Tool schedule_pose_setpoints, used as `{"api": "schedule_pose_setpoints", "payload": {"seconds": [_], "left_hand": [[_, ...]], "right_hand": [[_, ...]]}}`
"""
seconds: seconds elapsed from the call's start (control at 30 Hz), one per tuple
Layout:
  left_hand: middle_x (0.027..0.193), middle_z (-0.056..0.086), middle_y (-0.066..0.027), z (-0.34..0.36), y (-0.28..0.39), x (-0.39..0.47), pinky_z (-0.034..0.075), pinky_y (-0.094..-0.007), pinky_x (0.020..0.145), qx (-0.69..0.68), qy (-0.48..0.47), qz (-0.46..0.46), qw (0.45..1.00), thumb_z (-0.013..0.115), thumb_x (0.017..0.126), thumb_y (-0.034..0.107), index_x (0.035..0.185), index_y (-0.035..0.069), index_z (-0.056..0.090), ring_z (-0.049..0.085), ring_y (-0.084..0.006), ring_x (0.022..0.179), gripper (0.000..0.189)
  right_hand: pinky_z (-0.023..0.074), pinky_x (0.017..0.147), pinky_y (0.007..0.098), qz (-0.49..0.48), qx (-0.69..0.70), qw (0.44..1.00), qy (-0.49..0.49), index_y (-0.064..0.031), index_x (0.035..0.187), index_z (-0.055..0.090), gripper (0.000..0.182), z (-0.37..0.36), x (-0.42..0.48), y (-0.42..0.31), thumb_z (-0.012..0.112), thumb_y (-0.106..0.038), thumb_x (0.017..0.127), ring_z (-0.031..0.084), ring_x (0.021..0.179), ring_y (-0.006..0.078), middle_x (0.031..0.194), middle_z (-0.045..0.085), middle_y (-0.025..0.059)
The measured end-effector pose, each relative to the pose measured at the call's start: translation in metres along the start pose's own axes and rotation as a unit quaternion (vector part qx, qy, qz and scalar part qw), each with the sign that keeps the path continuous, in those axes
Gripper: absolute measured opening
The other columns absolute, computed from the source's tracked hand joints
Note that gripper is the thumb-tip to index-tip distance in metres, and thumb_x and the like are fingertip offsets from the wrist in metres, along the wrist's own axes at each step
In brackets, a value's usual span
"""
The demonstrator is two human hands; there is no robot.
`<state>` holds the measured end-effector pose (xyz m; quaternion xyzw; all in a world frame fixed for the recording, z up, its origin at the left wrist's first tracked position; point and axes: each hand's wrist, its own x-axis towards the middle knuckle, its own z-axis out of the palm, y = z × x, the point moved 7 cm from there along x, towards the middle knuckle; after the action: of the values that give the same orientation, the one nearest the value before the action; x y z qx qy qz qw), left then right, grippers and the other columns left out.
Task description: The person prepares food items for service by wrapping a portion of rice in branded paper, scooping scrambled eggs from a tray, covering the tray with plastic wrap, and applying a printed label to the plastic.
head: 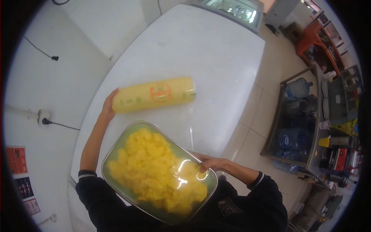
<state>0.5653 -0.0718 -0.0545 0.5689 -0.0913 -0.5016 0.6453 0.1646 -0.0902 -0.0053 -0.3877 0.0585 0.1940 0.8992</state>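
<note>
My left hand (109,105) grips the left end of a thick yellow roll of cling film (136,97), which bears orange and green printing and lies over the white table (220,58). My right hand (213,163) holds the right side of a rectangular tray (107,145) with rounded corners, its thumb on top and its other fingers underneath. Inside, yellow chunks of food (153,162) are heaped over a green surface. Clear, shiny film covers the tray's top. The tray is close to my body, on the near side of the roll.
A glass display case (234,10) stands at the table's far end. On the left wall is a socket with a black plug (45,121). To the right, across the tiled floor (246,127), a metal-framed counter (314,145) has large water bottles (291,139) beneath it.
</note>
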Motion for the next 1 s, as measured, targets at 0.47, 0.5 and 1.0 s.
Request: {"api": "schedule_pose_setpoints", "payload": {"seconds": [0.47,0.5,1.0], "left_hand": [[0.090,0.060,-0.0063,0.006,0.009,0.013,0.047,-0.0288,0.074,-0.006,0.087,0.024,0.996,0.064,0.078,0.028,0.097,0.002,0.059,0.058,-0.0162,0.082,0.032],[0.091,0.060,-0.0065,0.007,0.009,0.014,0.047,-0.0292,0.074,-0.013,0.086,0.024,0.996,0.065,0.078,0.028,0.096,0.002,0.059,0.058,-0.0163,0.082,0.033],[0.100,0.058,-0.0121,-0.004,0.011,0.005,0.045,-0.0305,0.078,0.107,0.114,0.033,0.987,0.061,0.078,0.045,0.104,-0.007,0.055,0.055,-0.0187,0.092,0.058]], "right_hand": [[0.0053,0.108,0.0383,0.111,-0.042,0.988,0.103,-0.0047,0.141,0.006,0.104,-0.036,0.023,0.041,0.057,-0.021,0.051,0.005,0.134,0.0278,0.145,0.011,0.0160],[0.0050,0.108,0.0378,0.102,-0.063,0.988,0.098,-0.0045,0.141,0.006,0.104,-0.037,0.026,0.039,0.057,-0.021,0.051,0.005,0.134,0.0278,0.145,0.010,0.0160],[0.0403,0.087,0.0306,0.163,-0.298,0.933,0.118,-0.0089,0.140,0.018,0.066,-0.039,0.000,0.040,0.049,-0.033,0.086,0.041,0.116,0.0242,0.134,0.034,0.0140]]}}
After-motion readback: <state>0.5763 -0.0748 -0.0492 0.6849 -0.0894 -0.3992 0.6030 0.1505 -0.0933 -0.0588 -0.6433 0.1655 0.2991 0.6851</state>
